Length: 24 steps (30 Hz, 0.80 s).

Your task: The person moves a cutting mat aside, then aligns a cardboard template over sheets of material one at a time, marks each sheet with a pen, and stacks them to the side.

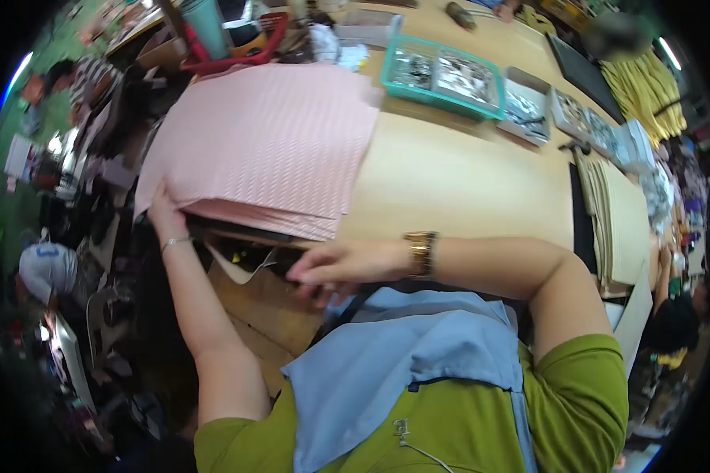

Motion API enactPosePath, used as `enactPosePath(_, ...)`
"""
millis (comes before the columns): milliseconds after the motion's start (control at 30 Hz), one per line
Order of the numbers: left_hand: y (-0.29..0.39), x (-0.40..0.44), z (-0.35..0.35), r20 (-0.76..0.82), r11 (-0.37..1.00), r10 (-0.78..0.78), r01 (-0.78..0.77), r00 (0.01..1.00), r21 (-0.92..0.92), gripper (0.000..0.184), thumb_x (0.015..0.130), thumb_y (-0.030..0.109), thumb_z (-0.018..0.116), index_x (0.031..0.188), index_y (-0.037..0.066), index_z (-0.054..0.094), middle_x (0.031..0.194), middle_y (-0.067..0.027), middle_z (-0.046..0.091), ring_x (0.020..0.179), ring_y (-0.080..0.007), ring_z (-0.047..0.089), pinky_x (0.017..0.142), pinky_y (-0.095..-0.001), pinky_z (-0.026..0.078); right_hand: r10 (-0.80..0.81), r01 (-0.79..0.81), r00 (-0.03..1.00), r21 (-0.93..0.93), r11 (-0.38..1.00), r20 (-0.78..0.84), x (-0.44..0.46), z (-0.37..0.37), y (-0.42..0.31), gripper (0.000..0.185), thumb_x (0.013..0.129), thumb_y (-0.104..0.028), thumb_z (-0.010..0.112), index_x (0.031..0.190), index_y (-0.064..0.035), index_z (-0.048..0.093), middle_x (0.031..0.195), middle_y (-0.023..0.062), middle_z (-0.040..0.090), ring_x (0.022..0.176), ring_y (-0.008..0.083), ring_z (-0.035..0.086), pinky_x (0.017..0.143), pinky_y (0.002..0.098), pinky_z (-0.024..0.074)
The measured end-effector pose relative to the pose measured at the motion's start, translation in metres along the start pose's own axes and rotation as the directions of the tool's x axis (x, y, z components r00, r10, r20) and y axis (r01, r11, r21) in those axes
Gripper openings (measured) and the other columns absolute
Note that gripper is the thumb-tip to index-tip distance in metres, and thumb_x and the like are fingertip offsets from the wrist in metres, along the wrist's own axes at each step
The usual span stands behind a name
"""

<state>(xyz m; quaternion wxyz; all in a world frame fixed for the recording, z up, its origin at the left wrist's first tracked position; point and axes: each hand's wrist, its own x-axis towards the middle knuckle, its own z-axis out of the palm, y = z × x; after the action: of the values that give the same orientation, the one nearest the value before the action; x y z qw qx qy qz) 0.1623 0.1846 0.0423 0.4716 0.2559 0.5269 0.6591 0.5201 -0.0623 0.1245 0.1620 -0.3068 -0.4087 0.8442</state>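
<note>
Pink woven-textured sheets lie stacked at the left of the wooden table, their near edges slightly fanned. My left hand grips the near left corner of the sheets, with the fingertips partly hidden at the edge. In front of my body, off the table's near edge, my right hand hangs with its fingers curled and blurred. Whether it holds anything cannot be made out. A gold watch is on the right wrist.
A teal tray of metal parts and a white box of small parts stand at the back. Cream sheets are stacked on the right. A red basket sits back left. Other people sit left and right.
</note>
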Motion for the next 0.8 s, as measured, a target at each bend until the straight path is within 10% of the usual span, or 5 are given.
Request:
enactPosePath(100,0.0,-0.029,-0.016,-0.055,0.927,0.341,-0.326,0.939,0.185,0.057,0.079,0.01,0.076,0.121,-0.017,0.049,0.129,-0.0241,0.053,0.119,-0.0354,0.052,0.1,-0.043,0.045,-0.108,0.01,0.895,-0.221,0.975,-0.433,-0.091,-0.039,0.034,0.038,0.098,-0.025,0.056,0.13,-0.0039,0.051,0.116,0.0077,0.062,0.097,0.0133,0.062,0.082,0.0292,0.0523)
enactPosePath(200,0.01,-0.078,0.017,0.023,0.124,0.937,-0.395,0.347,0.91,0.079,0.072,0.023,0.083,0.131,-0.011,0.042,0.138,-0.0264,0.043,0.133,-0.0386,0.036,0.11,-0.0497,0.031,-0.578,-0.058,0.385,-0.644,0.763,-0.719,-0.174,-0.083,0.093,0.027,0.097,-0.018,0.057,0.119,-0.0039,0.06,0.106,0.0058,0.067,0.092,0.0118,0.063,0.081,0.0268,0.0521)
enactPosePath(267,0.037,-0.147,0.059,0.486,-0.252,0.845,-0.637,0.221,0.728,0.092,0.069,0.031,0.085,0.137,-0.007,0.037,0.143,-0.0275,0.037,0.139,-0.0384,0.028,0.113,-0.052,0.023,-0.591,-0.133,0.075,-0.595,0.792,-0.803,-0.219,-0.09,0.116,0.022,0.096,-0.015,0.058,0.114,-0.0031,0.063,0.102,0.006,0.068,0.087,0.011,0.064,0.079,0.0255,0.0517)
enactPosePath(400,0.008,-0.234,0.142,0.854,-0.449,0.082,-0.746,0.513,0.491,0.091,0.076,0.054,0.071,0.148,0.014,0.034,0.15,-0.0183,0.035,0.14,-0.0366,0.029,0.108,-0.0631,0.024,-0.608,-0.144,-0.155,-0.591,0.794,-0.779,-0.266,-0.108,0.163,0.02,0.093,-0.011,0.061,0.109,0.0004,0.065,0.097,0.0072,0.069,0.082,0.0109,0.064,0.074,0.0243,0.0514)
enactPosePath(800,-0.027,-0.219,0.158,0.755,0.107,0.105,-0.762,0.647,0.639,0.043,0.098,0.033,0.05,0.125,0.0,0.059,0.116,-0.0224,0.064,0.106,-0.029,0.062,0.091,-0.0382,0.047,-0.59,0.053,-0.131,-0.6,0.798,-0.796,-0.27,-0.107,0.162,0.02,0.092,-0.014,0.064,0.104,0.0011,0.067,0.09,0.0065,0.068,0.076,0.0087,0.061,0.07,0.0234,0.0506)
